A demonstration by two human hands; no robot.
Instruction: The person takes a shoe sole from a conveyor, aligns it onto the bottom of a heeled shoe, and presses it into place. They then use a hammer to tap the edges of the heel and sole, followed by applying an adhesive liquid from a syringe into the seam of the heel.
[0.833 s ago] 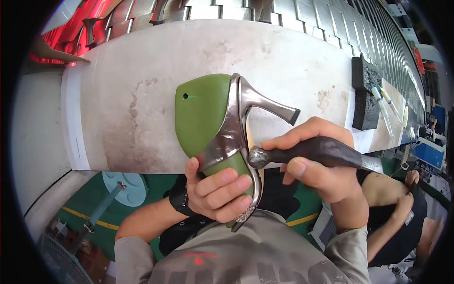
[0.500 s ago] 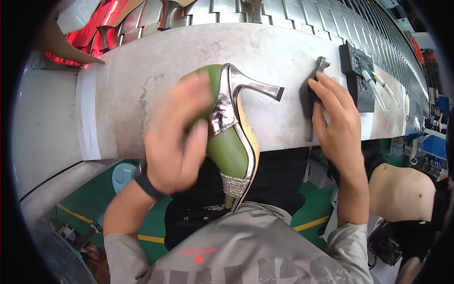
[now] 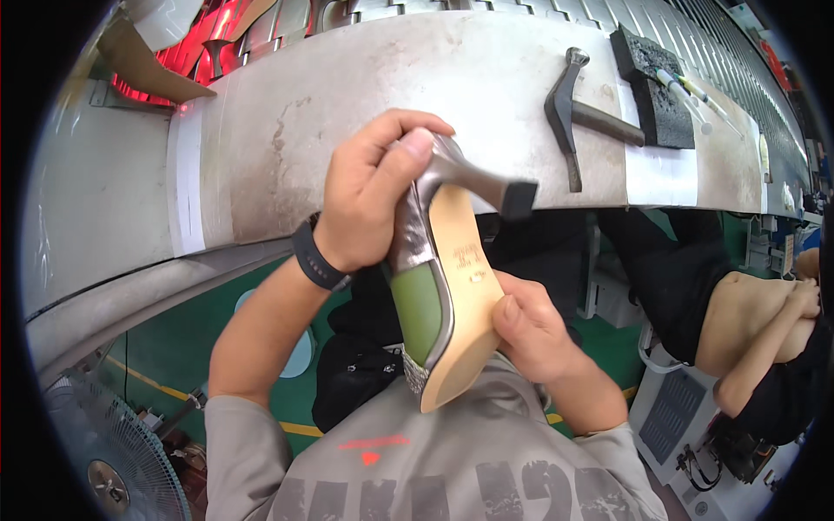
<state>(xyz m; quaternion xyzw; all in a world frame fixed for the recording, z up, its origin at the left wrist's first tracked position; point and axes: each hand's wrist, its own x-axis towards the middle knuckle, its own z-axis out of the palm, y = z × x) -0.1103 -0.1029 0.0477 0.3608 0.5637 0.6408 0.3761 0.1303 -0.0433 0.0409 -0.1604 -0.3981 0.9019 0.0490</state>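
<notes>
A green and metallic silver high-heeled shoe [image 3: 420,314] is held up in front of my chest, past the table's near edge. Its tan sole faces up and to the right, and a glittering band crosses the toe end. My left hand [image 3: 372,187] is closed round the heel end, thumb by the base of the silver heel. With my right hand [image 3: 534,326] I grip the sole's edge near the forefoot; some of its fingers are hidden behind the shoe. On the table, apart from both hands, lies a hammer [image 3: 563,117].
Black blocks [image 3: 656,100] with two syringe-like applicators [image 3: 684,98] stand at the right of the pale table [image 3: 261,130]. A slatted metal conveyor [image 3: 599,13] runs behind. A fan [image 3: 122,460] stands lower left. Another person [image 3: 756,317] is at the right.
My right hand has let go of the hammer and taken hold of the shoe's forefoot. The shoe has turned to show more sole, and my left hand now grips its heel end.
</notes>
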